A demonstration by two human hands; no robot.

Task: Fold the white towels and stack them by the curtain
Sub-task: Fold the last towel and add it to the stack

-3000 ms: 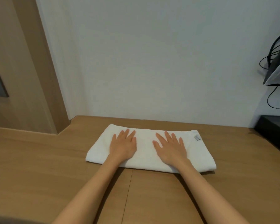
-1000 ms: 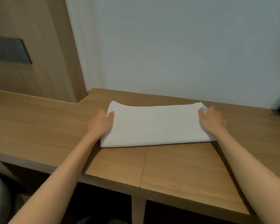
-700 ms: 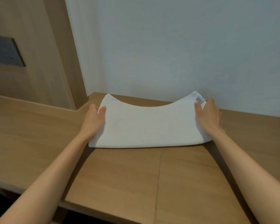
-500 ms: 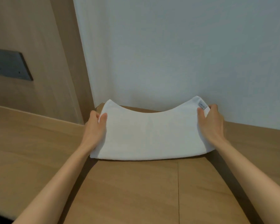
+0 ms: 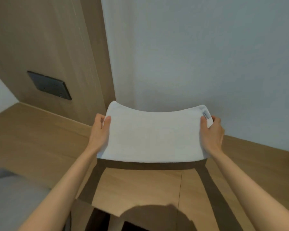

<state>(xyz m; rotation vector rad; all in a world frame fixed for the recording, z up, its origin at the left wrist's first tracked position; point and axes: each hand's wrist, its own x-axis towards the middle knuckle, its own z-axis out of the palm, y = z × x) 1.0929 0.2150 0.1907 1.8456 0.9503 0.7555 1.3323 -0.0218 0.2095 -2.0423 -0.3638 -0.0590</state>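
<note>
Behind the folded white towel [image 5: 153, 135] stands a pale wall [image 5: 207, 55]; behind and to the left of the towel rises a wooden panel [image 5: 48, 47]; below the towel runs the wooden counter [image 5: 32, 139], on which the towel and both forearms cast a dark shadow, so the towel is judged to be lifted clear of the surface, sagging slightly at mid-span. The left hand [image 5: 99, 132] pinches the towel's left end, thumb on top; the right hand [image 5: 212, 132] pinches the right end in the same manner. A dark wall plate [image 5: 49, 85] sits on the panel, up and to the left of the towel; a small sewn label [image 5: 206, 115] lies at the towel's far right corner, just beside the right thumb. Procedure for the carry: hold both ends level; apply light outward tension to limit the sag; pinch all layers together so the fold does not open; lower the towel flat at the stacking point. Not visible: the curtain; any other towels or existing stack; the fingers beneath the towel. A grey surface [image 5: 12, 197], below and to the left of the towel, is cut off by the frame edge and possibly a seat; the label text is illegible.
</note>
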